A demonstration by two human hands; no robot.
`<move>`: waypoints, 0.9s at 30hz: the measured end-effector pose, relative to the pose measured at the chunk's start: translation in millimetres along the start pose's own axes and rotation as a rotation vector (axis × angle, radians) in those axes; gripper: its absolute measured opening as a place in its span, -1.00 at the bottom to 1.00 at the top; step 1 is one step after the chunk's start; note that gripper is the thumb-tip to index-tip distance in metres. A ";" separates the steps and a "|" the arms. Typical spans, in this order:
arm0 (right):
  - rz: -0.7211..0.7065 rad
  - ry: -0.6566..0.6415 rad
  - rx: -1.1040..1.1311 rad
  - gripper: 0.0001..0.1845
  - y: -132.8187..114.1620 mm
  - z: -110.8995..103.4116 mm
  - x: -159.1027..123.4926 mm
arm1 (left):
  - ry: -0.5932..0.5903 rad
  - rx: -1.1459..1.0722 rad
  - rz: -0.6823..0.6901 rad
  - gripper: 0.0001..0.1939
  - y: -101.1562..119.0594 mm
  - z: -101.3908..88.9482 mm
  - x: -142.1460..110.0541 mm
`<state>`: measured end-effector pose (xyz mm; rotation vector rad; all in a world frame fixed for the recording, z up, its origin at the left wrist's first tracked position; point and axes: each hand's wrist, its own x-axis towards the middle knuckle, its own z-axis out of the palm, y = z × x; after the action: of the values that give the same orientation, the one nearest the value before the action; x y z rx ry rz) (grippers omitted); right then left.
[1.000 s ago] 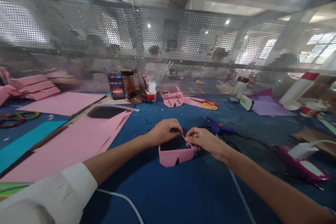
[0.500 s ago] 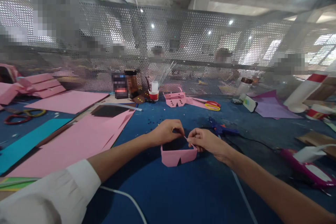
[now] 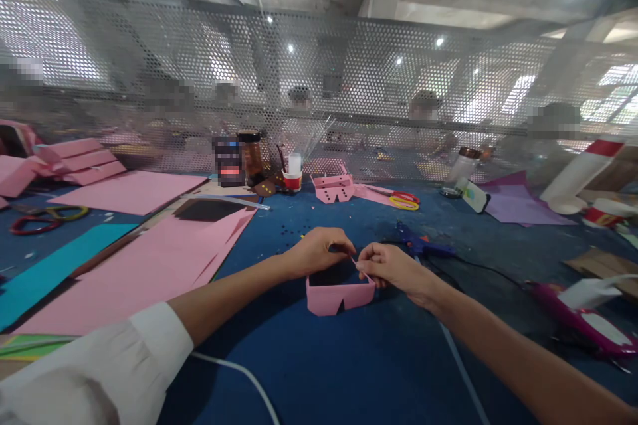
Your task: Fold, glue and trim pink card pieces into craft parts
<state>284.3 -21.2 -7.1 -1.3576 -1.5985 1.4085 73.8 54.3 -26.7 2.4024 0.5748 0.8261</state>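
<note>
Standing on the blue table point(image 3: 319, 372) is a pink paper mask point(image 3: 331, 299), bent into a loop with a dark V-shaped notch at the bottom of its front. My left hand point(image 3: 323, 252) reaches over its far side and pinches the paper strip with thumb and forefinger. Close beside it, my right hand point(image 3: 381, 264) has its fingers closed on the same strip at the back right corner. Fingers partly hide the ends of the strip. Farther back sits a second pink mask point(image 3: 333, 190) with black dots on it. A blue glue gun point(image 3: 423, 242) lies right of my right hand.
Pink paper sheets point(image 3: 159, 272) and a teal strip point(image 3: 64, 265) cover the left. Scissors point(image 3: 405, 200) lie behind the hands, near a red-and-white cup point(image 3: 292, 179). A magenta device point(image 3: 581, 319) rests at right. A perforated metal screen point(image 3: 349, 73) closes off the back.
Hardly anything differs. My left hand's fingertips have shifted slightly to the right, toward my right hand; the mask stays in the same place.
</note>
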 end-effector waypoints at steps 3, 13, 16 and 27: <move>0.000 -0.001 0.000 -0.72 0.8 -0.2 0.2 | -0.003 -0.001 0.004 -0.87 0.9 -0.4 0.4; 0.005 0.004 0.001 -0.74 2.1 0.2 2.3 | -0.008 0.028 0.015 -0.88 7.5 -2.4 2.6; 0.004 0.002 0.006 -0.73 2.8 -0.4 2.8 | -0.024 0.033 0.007 -0.89 8.8 -3.1 2.2; 0.016 0.000 0.002 -0.78 -0.3 0.2 1.1 | -0.048 0.096 -0.017 -0.88 8.5 -4.8 2.1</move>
<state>283.8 -20.3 -7.0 -1.3721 -1.5892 1.4194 74.0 50.5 -17.5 2.4938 0.6278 0.7472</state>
